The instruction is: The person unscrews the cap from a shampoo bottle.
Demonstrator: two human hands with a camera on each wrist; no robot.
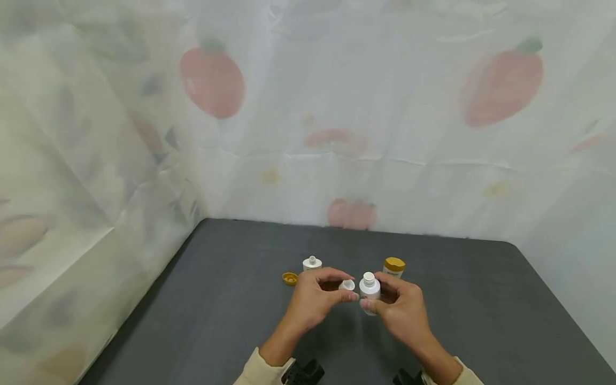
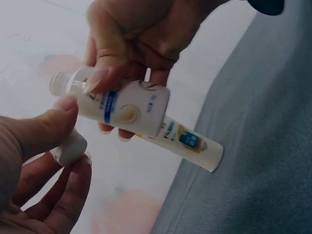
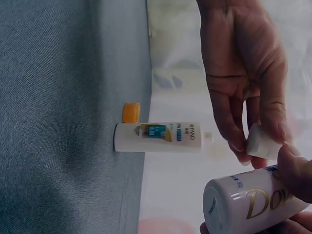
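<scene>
In my left hand [image 1: 310, 299] I pinch a small white bottle cap [image 1: 347, 286] between thumb and fingers. My right hand [image 1: 404, 310] grips a white bottle [image 1: 369, 290] by its body, with its bare neck pointing up. Gold letters reading "Dov" show on this held bottle [image 3: 253, 202] in the right wrist view. The cap [image 2: 72, 148] is apart from the bottle neck, just to its left. Behind my left hand stands a second white bottle [image 1: 312, 262] with its neck uncovered. Beside it lies a yellow cap [image 1: 290, 278] on the table.
A third white bottle with a yellow cap [image 1: 394, 264] stands behind my right hand, partly hidden by it. Everything rests on a dark grey table [image 1: 250, 246]. Pale curtains printed with fruit [image 1: 385, 107] hang at the back and along the sides.
</scene>
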